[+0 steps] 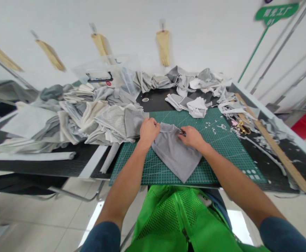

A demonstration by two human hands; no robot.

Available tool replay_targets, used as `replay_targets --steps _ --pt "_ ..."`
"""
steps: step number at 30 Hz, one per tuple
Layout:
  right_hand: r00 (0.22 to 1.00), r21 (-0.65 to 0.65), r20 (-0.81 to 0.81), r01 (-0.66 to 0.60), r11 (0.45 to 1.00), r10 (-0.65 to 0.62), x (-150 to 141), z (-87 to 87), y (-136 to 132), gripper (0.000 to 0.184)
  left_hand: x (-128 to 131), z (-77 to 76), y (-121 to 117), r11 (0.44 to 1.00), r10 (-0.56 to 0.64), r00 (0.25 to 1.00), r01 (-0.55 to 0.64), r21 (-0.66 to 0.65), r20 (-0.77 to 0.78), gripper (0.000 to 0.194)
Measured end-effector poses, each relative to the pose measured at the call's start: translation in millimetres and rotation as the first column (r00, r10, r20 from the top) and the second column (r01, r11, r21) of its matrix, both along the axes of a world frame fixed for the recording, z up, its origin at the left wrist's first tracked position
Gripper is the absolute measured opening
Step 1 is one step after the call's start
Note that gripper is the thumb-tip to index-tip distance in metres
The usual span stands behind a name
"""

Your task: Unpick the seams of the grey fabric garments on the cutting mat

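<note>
A piece of grey cloth lies on the green cutting mat, one corner pointing towards me. My left hand is closed on the cloth's upper left edge. At its upper right edge, my right hand is closed round a small dark metal tool. The fingers cover most of that tool, so its exact kind is hidden. Its tip is at the cloth's edge. More grey cloth from the pile lies just left of my left hand.
A large heap of grey and cream cloths covers the table's left side. A clear plastic box stands behind it. More cloth scraps lie at the back. On the right are gold-handled scissors, a wooden ruler and cut-off strips.
</note>
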State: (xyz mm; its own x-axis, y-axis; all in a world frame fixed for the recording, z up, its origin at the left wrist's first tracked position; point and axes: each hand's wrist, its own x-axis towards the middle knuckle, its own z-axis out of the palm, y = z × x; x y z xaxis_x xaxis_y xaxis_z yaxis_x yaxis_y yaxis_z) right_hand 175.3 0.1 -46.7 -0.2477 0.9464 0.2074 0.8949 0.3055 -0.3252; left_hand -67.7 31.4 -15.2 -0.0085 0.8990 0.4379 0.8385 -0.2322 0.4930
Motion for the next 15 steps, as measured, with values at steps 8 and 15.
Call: replay_targets --steps 8,15 --pt "0.953 -0.194 0.087 0.301 0.934 -0.289 13 0.5 7 0.03 -9 -9.2 -3 0.827 -0.115 0.992 0.12 -0.549 0.044 0.046" --pt "0.982 -0.301 0.125 0.172 0.938 -0.14 28 16.1 6 0.01 -6 -19.1 -3 0.769 -0.29 0.955 0.272 -0.579 0.065 0.037"
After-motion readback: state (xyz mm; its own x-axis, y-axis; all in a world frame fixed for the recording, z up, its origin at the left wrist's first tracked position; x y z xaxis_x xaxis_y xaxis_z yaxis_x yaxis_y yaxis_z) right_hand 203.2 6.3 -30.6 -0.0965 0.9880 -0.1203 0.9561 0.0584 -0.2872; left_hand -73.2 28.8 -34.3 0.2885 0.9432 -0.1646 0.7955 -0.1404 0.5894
